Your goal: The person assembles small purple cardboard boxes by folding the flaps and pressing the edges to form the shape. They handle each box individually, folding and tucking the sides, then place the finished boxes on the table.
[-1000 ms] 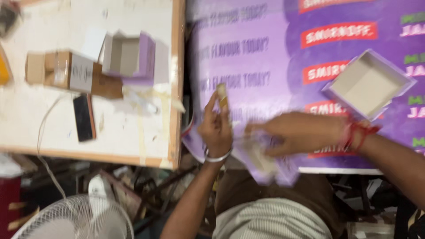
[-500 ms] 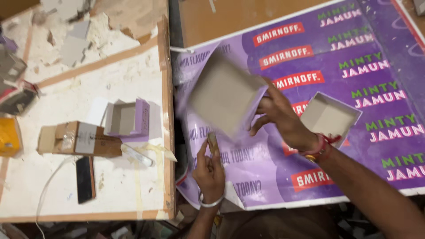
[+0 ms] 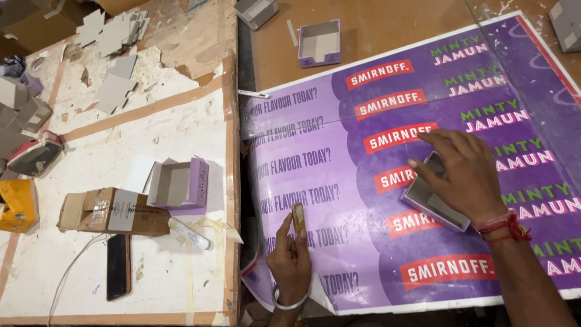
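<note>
Lowered, right hand (image 3: 463,175) presses one tray (image 3: 433,200) onto poster (image 3: 363,254).

On the white, scuffed worktable (image 3: 151,130): open purple-sided cardboard tray (image 3: 178,183), brown taped cardboard carton (image 3: 112,211) beside it, black phone (image 3: 118,266) lying flat below, white tube (image 3: 189,233) near the table's edge. Farther back, loose grey cardboard cut-outs (image 3: 115,57). At far left, yellow box (image 3: 18,204). On the brown board beyond, small purple open tray (image 3: 319,42).

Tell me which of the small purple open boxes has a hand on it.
The box on the purple poster, under the right hand. The other boxes, one on the white table and one on the brown board, lie untouched.
</note>
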